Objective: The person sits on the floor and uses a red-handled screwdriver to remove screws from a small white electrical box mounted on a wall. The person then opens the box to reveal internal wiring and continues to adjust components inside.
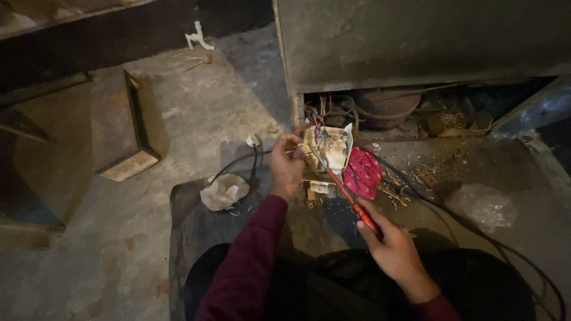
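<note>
My left hand (286,164) pinches the left edge of a small white electrical box (334,147) with wires coming out of it, held just above the floor. A red-handled screwdriver (351,202) is gripped in my right hand (389,244); its shaft slants up and left, with the tip at the box. Red and dark wires (315,116) run from the box into the open lower compartment of a grey metal appliance (416,41). Both sleeves are maroon.
A pink crumpled cloth (363,172) lies right of the box. A black cable (238,160) and a crumpled white bag (224,191) lie to the left, a clear plastic bag (483,205) to the right. A round compressor (386,107) sits inside the compartment. A wooden frame piece (134,125) stands at left.
</note>
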